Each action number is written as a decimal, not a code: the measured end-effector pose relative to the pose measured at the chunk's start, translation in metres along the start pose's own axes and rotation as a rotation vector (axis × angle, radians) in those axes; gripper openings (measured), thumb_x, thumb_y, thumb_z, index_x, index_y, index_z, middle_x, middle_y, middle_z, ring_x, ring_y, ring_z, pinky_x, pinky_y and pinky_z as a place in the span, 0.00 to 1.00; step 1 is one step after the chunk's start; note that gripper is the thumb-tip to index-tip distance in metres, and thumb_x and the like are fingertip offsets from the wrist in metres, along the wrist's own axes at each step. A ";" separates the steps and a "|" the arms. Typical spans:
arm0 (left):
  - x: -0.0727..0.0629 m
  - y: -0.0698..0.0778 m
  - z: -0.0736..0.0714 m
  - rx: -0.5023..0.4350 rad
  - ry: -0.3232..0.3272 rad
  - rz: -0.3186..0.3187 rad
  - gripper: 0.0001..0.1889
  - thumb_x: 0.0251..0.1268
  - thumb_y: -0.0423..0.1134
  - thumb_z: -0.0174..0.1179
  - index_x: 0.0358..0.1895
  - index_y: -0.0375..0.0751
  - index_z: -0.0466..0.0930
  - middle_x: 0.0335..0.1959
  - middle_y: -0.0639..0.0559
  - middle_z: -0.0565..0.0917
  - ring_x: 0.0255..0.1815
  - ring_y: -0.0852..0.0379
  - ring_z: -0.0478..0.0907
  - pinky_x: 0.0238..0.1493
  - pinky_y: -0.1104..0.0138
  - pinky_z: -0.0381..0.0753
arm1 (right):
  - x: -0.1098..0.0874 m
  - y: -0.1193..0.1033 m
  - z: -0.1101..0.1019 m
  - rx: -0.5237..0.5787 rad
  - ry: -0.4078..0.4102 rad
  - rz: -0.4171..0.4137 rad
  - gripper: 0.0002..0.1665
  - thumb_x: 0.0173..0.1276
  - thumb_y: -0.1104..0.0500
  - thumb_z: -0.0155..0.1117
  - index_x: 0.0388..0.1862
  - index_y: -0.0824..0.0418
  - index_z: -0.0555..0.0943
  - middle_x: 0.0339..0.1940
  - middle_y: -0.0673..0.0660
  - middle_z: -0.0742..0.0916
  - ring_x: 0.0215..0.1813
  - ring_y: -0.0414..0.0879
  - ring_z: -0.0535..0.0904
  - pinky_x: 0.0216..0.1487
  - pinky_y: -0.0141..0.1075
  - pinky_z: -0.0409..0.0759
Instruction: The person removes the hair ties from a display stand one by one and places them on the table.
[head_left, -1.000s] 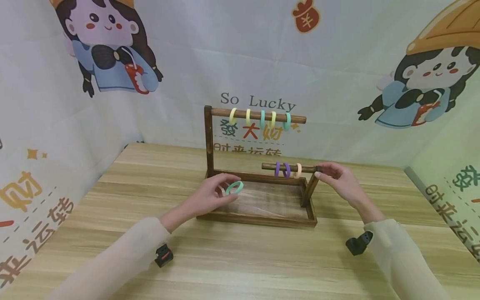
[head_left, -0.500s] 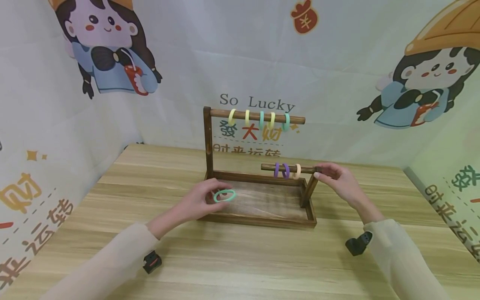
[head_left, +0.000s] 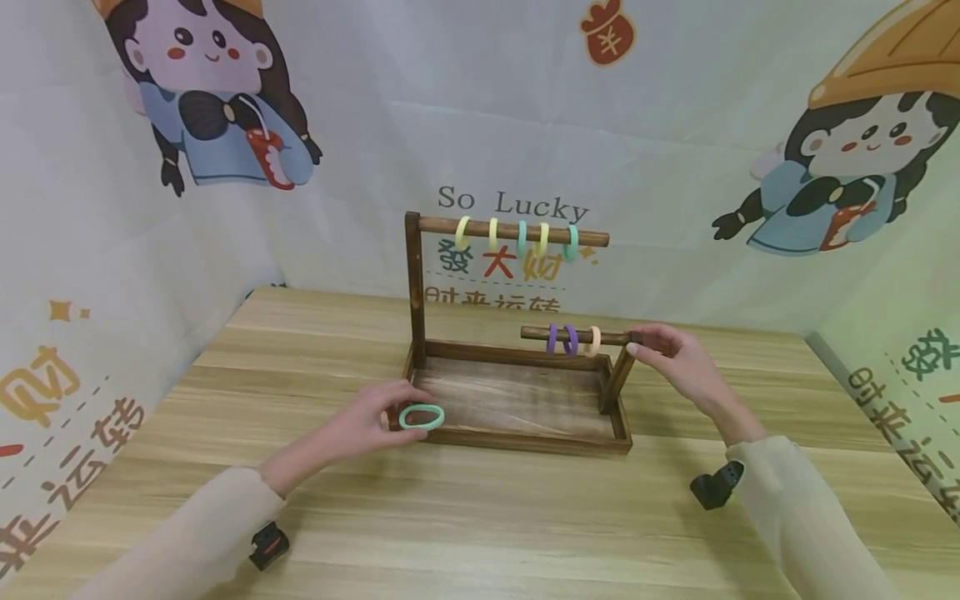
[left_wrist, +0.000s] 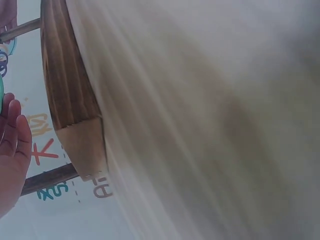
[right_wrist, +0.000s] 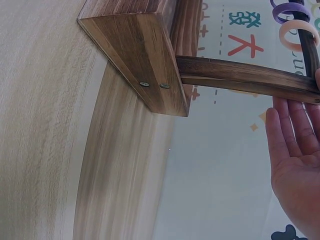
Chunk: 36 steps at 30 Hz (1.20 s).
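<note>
My left hand (head_left: 371,423) pinches a mint-green hair tie (head_left: 402,417) between thumb and fingers, by the front left corner of a wooden rack (head_left: 525,442). Only a green edge of that tie shows in the left wrist view. With thumb in front and fingers behind, my right hand (head_left: 686,362) grips the top of the rack's short post (head_left: 618,379), at the lower bar's end. On the lower bar (head_left: 534,333) hang two purple hair ties (head_left: 572,340) and a peach one (head_left: 596,342). Several yellow and green hair ties (head_left: 492,233) hang from the upper bar (head_left: 442,225).
The rack's base is a shallow tray with a low rim, standing on a wood-grain table (head_left: 480,533). A tall post (head_left: 416,292) rises at its left end. Behind the table hangs a printed cloth (head_left: 375,150). A small black camera (head_left: 268,546) is on the left wrist.
My left hand has drawn left and toward me with the green hair tie, from over the tray to its front left corner. The right hand stays at the post.
</note>
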<state>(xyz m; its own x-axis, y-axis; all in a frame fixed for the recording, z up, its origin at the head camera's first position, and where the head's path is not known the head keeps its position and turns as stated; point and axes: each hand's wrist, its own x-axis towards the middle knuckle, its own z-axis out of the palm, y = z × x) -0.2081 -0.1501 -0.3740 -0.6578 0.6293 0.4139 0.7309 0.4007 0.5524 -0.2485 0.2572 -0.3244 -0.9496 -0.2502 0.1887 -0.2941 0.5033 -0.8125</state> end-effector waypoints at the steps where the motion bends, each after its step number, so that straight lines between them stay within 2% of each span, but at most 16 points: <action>1: -0.002 0.000 0.000 0.002 -0.007 -0.005 0.16 0.50 0.35 0.64 0.44 0.39 0.77 0.31 0.51 0.77 0.24 0.60 0.69 0.21 0.67 0.74 | 0.000 0.000 0.000 0.002 -0.001 -0.001 0.26 0.65 0.52 0.55 0.56 0.67 0.70 0.50 0.63 0.77 0.48 0.42 0.73 0.46 0.37 0.73; 8: -0.015 0.001 -0.002 0.004 -0.064 -0.065 0.15 0.50 0.36 0.65 0.44 0.41 0.77 0.31 0.54 0.76 0.28 0.61 0.69 0.26 0.69 0.74 | 0.001 0.001 0.000 0.016 -0.002 -0.011 0.25 0.65 0.53 0.55 0.55 0.68 0.70 0.50 0.64 0.77 0.47 0.38 0.73 0.48 0.40 0.73; 13: -0.023 0.000 -0.003 0.007 -0.080 -0.061 0.15 0.49 0.36 0.65 0.43 0.43 0.77 0.33 0.58 0.77 0.30 0.61 0.71 0.27 0.67 0.75 | 0.001 0.002 0.000 0.011 -0.005 -0.004 0.25 0.65 0.53 0.55 0.56 0.68 0.70 0.50 0.63 0.77 0.47 0.39 0.73 0.47 0.37 0.73; 19: -0.036 -0.005 -0.006 0.031 -0.093 -0.092 0.16 0.51 0.38 0.64 0.45 0.41 0.76 0.34 0.55 0.77 0.31 0.59 0.71 0.27 0.68 0.74 | 0.002 0.002 0.000 0.002 -0.010 0.004 0.24 0.65 0.54 0.55 0.56 0.68 0.70 0.50 0.63 0.77 0.47 0.39 0.73 0.45 0.31 0.73; 26: -0.049 -0.011 -0.013 0.034 -0.097 -0.107 0.17 0.52 0.40 0.63 0.45 0.40 0.76 0.37 0.55 0.78 0.32 0.59 0.71 0.27 0.70 0.73 | 0.003 0.003 0.000 0.032 -0.010 -0.005 0.24 0.65 0.54 0.55 0.55 0.67 0.70 0.50 0.63 0.77 0.46 0.37 0.73 0.49 0.45 0.72; 32: -0.060 -0.016 -0.020 0.026 -0.098 -0.132 0.16 0.52 0.39 0.64 0.45 0.41 0.76 0.36 0.56 0.77 0.32 0.60 0.70 0.27 0.70 0.73 | 0.001 0.002 -0.001 0.015 -0.009 -0.001 0.24 0.65 0.54 0.55 0.56 0.67 0.70 0.50 0.63 0.77 0.47 0.38 0.73 0.45 0.33 0.73; 36: -0.067 -0.021 -0.025 0.033 -0.112 -0.135 0.15 0.51 0.40 0.64 0.43 0.44 0.76 0.34 0.58 0.76 0.31 0.61 0.71 0.26 0.70 0.73 | 0.001 0.001 0.000 0.009 -0.010 -0.003 0.25 0.65 0.52 0.55 0.55 0.68 0.70 0.50 0.63 0.77 0.47 0.39 0.73 0.46 0.33 0.73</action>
<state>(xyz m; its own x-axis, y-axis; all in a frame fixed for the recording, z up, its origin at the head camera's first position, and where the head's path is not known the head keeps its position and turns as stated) -0.1835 -0.2172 -0.3951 -0.7274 0.6376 0.2537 0.6442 0.5070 0.5727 -0.2496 0.2580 -0.3251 -0.9476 -0.2602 0.1854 -0.2958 0.4952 -0.8169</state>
